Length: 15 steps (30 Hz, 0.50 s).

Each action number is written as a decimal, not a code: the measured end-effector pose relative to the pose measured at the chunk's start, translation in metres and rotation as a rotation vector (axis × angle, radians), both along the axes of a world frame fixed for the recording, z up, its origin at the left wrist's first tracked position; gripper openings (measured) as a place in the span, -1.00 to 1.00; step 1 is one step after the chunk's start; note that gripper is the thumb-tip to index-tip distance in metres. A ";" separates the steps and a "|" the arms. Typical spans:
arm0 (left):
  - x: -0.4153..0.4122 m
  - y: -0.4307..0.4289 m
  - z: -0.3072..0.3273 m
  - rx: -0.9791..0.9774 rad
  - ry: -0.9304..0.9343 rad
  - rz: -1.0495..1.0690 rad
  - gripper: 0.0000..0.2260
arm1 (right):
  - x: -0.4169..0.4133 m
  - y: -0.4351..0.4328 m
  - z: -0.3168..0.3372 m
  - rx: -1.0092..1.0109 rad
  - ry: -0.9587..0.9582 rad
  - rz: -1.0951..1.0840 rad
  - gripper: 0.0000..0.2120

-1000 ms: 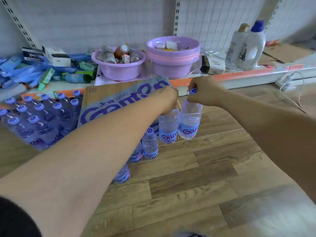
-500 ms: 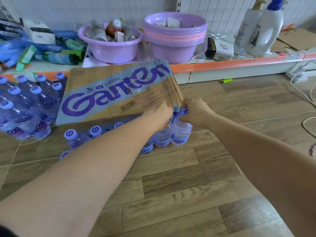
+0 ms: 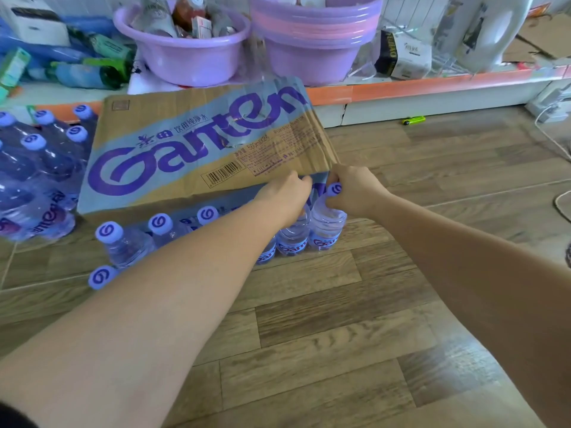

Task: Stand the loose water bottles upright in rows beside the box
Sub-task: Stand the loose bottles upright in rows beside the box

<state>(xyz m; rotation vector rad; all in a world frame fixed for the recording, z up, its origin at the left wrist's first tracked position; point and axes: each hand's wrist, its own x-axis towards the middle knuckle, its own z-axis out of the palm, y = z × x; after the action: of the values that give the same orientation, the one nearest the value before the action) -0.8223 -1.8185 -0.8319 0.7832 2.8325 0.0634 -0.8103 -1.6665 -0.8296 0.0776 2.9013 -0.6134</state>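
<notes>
Bottles stand on the floor in a row against the near side of the box (image 3: 197,149). Each hand closes its grip on one at the row's right end: the right hand (image 3: 355,193) around the neck of the end bottle (image 3: 327,228), the left hand (image 3: 285,196) on its neighbour (image 3: 293,239). To finish well, press both bases flat, touching the row, and let go only when they feel steady. Labels and box read "Ganten"; the box also shows Chinese characters, a barcode and what looks like "560ml".
</notes>
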 end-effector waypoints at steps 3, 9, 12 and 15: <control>-0.002 0.000 -0.001 0.010 0.013 0.007 -0.76 | -0.001 0.002 0.000 0.001 -0.007 0.006 -0.68; -0.001 -0.007 0.003 0.040 -0.022 -0.020 -0.61 | -0.002 -0.001 0.006 0.040 -0.030 0.034 -0.64; 0.000 -0.018 0.012 0.099 -0.090 -0.004 -0.51 | -0.004 -0.004 0.012 0.125 -0.090 0.047 -0.58; -0.002 -0.040 0.024 0.155 -0.065 0.029 -0.56 | -0.007 -0.019 0.022 0.346 -0.120 0.056 -0.56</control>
<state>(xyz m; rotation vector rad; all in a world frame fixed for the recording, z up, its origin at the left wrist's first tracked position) -0.8240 -1.8581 -0.8083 0.7566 2.8025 0.3110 -0.8177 -1.6854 -0.8077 0.0744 2.8480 -0.0889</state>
